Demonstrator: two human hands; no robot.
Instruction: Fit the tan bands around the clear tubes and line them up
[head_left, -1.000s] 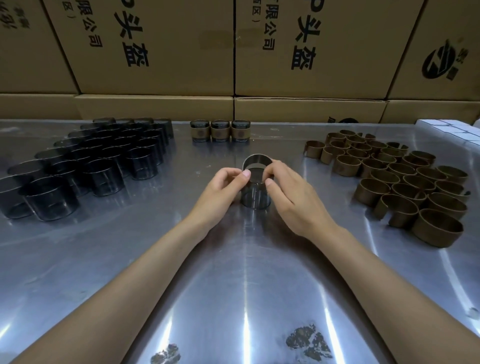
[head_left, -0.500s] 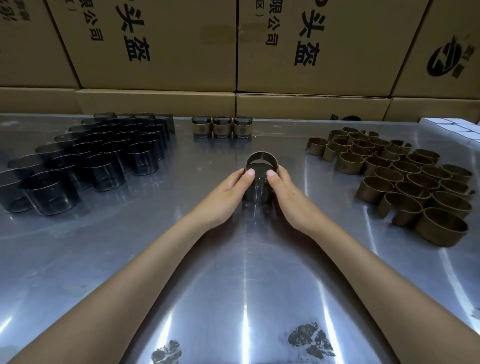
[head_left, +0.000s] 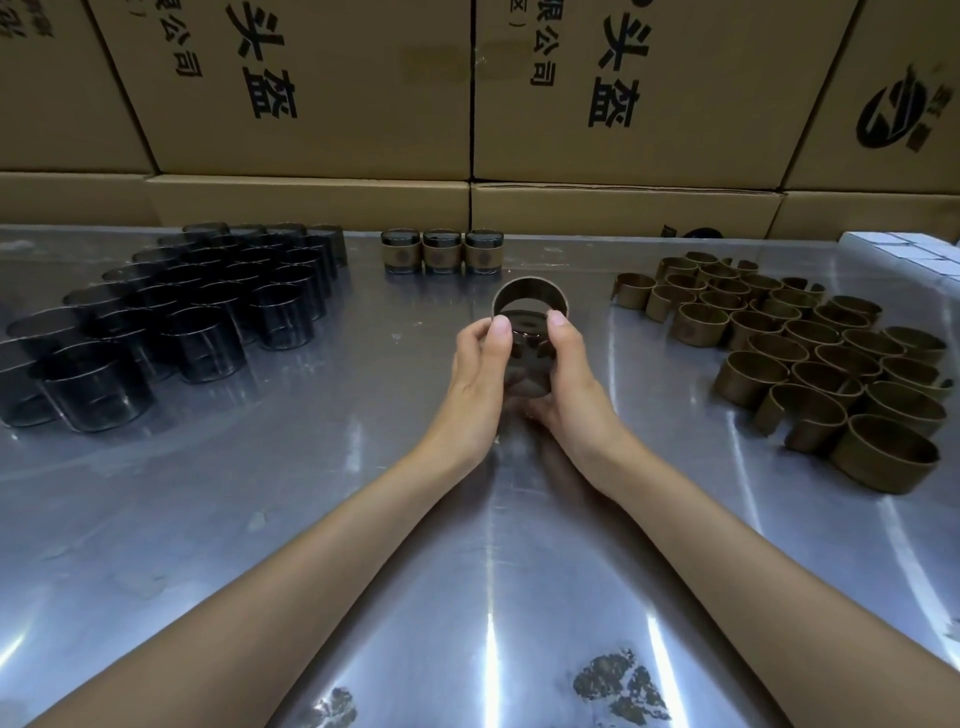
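Gripping one clear tube at bench centre, the left hand and right hand closed around its sides, the tan band riding its far rim; likely light, slick, brittle. Finished tubes stood at twelve o'clock.

Head-worn camera looks forward and down, close over the table.

Tan bands (dark-tinted tubes)
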